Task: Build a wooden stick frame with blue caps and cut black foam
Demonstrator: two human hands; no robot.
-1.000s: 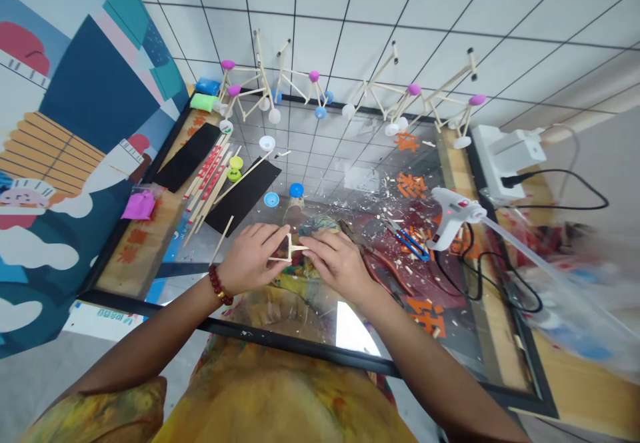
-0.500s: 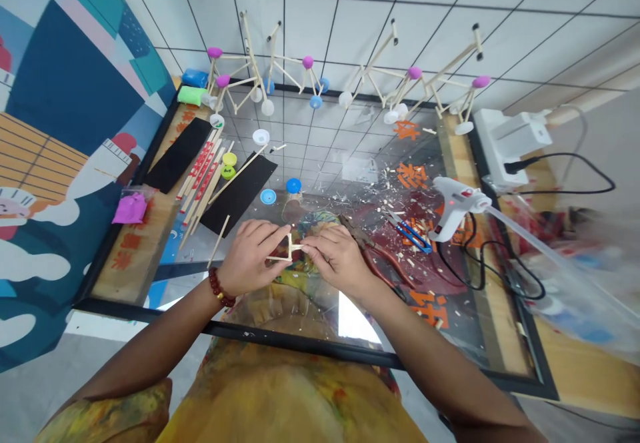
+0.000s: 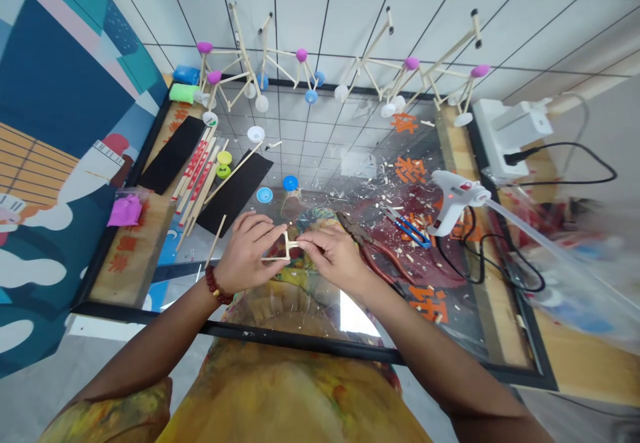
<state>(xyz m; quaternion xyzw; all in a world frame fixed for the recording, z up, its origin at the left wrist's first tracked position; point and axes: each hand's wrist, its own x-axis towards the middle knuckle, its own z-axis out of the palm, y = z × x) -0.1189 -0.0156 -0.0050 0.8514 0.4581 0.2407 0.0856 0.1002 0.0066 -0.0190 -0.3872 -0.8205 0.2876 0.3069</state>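
A small stick frame (image 3: pixel 287 247) sits between two hands above the near middle of the bench (image 3: pixel 320 153), its crossbar running near to far. The left hand's (image 3: pixel 249 251) index finger and thumb clamp the crossbar at its far and near ends; the right hand's (image 3: pixel 336 255) fingers pinch the stub pointing right. The long axis lies left to right, one thin stick reaching left beneath the left palm. Both forearms angle inward from the near edge, knuckles up.
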